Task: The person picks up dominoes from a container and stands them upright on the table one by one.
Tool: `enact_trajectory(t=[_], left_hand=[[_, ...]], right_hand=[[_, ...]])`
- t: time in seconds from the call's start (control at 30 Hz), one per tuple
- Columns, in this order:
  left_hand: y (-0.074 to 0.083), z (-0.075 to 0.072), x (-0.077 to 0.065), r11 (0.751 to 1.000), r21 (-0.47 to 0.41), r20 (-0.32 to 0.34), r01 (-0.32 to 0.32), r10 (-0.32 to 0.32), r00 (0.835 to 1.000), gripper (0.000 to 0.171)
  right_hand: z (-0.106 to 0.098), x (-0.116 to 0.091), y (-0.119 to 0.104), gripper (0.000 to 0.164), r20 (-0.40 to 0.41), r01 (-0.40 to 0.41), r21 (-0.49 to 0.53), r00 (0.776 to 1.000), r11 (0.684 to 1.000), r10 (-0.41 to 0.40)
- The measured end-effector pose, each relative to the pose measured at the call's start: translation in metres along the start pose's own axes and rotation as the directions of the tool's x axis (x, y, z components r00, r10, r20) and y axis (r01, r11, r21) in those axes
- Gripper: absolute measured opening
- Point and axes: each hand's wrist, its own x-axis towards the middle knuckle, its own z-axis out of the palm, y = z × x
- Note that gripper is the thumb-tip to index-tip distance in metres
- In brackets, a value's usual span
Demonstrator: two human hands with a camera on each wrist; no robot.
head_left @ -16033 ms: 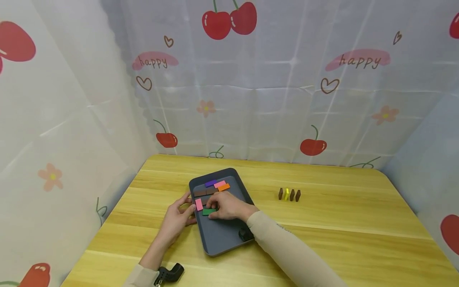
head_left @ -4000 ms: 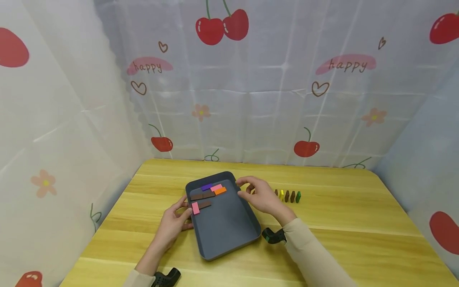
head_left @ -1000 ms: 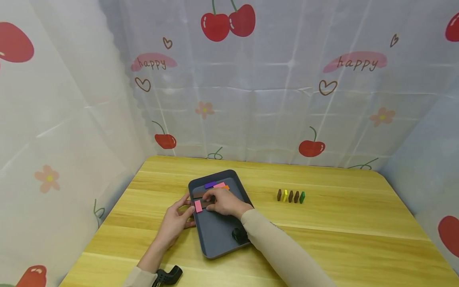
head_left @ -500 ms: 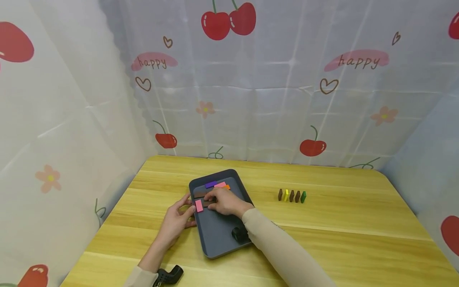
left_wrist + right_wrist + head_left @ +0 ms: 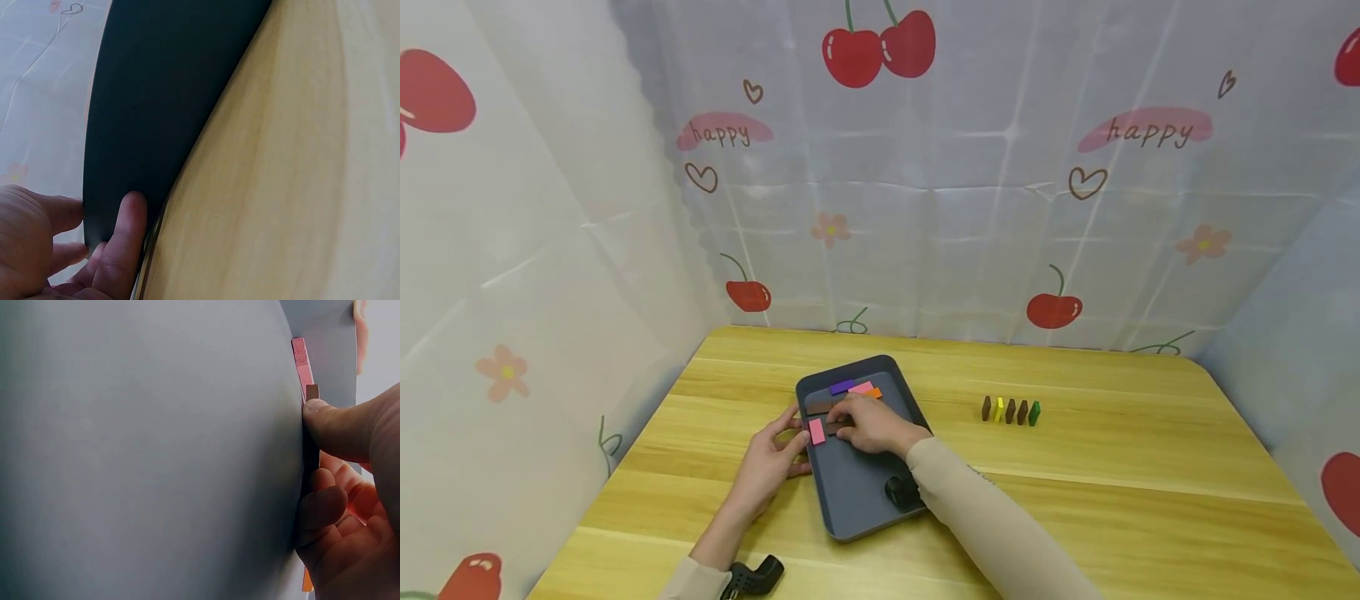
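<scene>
My left hand [image 5: 765, 458] grips the left wall of a dark grey tray [image 5: 853, 512], thumb at the rim and fingers against the outside, as the left wrist view [image 5: 122, 250] also shows. Inside the tray, my right hand [image 5: 876, 423] pinches a brown domino [image 5: 312, 392] between thumb and fingers, low over the tray floor. A pink domino [image 5: 817, 431] lies just left of it by the wall. Farther up lie another brown domino [image 5: 819, 408], a purple one [image 5: 842, 387], a pink one [image 5: 861, 387] and an orange one [image 5: 873, 393], partly covered by my right hand.
Right of the tray, on the wooden table [image 5: 1075, 475], a row of upright dominoes stands spaced apart: brown ones [image 5: 1011, 411], a yellow one [image 5: 999, 409] and a green one [image 5: 1034, 412] at the right end. A printed curtain [image 5: 940, 250] hangs behind.
Since the oldest frame, the green domino has gone from the tray to the row's right end. My right hand has returned to the tray and taken hold of a brown domino. My left hand stays put.
</scene>
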Motion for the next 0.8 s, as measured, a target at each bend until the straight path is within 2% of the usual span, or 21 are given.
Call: enact_trajectory(t=[0.2, 0.47, 0.8], left_hand=[[0.0004, 0.0001, -0.0009, 1.0, -0.005, 0.004, -0.013, 0.013, 1.0, 0.062], [0.0014, 0.0, 0.0, 1.0, -0.01, 0.001, 0.005, -0.005, 1.0, 0.062], [0.0024, 0.0001, -0.0014, 1.0, -0.017, 0.001, 0.006, -0.006, 1.0, 0.061]], right_hand=[[0.0001, -0.0002, -0.0002, 0.019, -0.009, 0.021, -0.012, 1.0, 1.0, -0.021], [-0.0011, -0.0003, -0.0004, 0.018, -0.009, 0.028, 0.003, 1.0, 1.0, -0.028], [-0.0056, -0.0014, -0.0037, 0.015, 0.018, 0.037, 0.031, 0.999, 0.999, -0.037]])
